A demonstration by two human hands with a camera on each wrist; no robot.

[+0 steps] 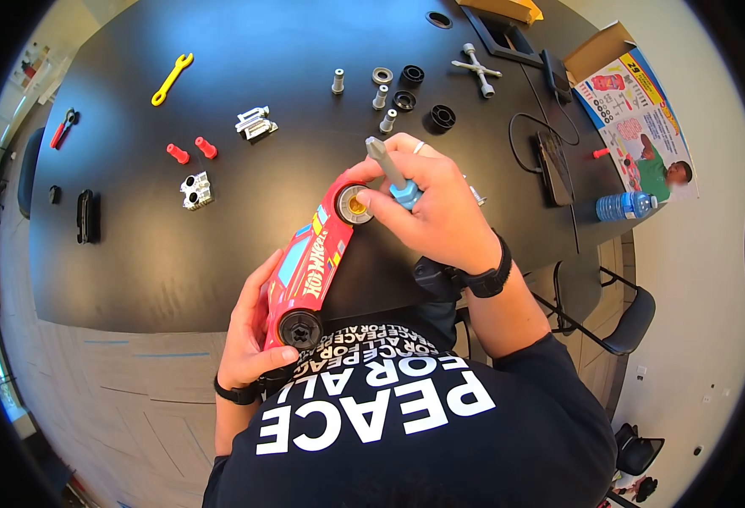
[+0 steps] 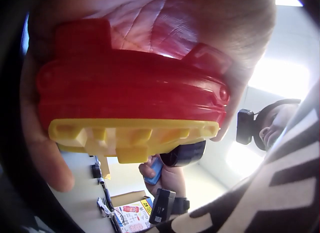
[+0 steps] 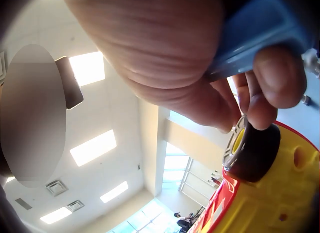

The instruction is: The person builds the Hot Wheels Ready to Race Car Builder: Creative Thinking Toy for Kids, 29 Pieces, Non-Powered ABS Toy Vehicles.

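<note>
A red toy car (image 1: 305,262) with "Hot Wheels" lettering is tilted above the table edge. My left hand (image 1: 250,334) grips its rear end; in the left wrist view the palm lies behind the red body (image 2: 135,88) and yellow underside (image 2: 132,135). A black wheel (image 1: 300,329) shows near the left thumb. At the car's far end, the fingertips of my right hand (image 1: 436,199) touch a wheel with a grey rim (image 1: 354,204) and gold centre. That hand also holds a blue-handled screwdriver (image 1: 405,193), tip pointing up and away. The right wrist view shows thumb and fingers at the wheel (image 3: 252,152).
Silver posts (image 1: 387,120), black rings (image 1: 442,117) and a grey cross wrench (image 1: 477,70) lie beyond the car. Red posts (image 1: 178,153), silver engine-like parts (image 1: 256,123) and a yellow wrench (image 1: 172,80) lie left. Right are a phone (image 1: 554,168), bottle (image 1: 626,207) and box (image 1: 635,110).
</note>
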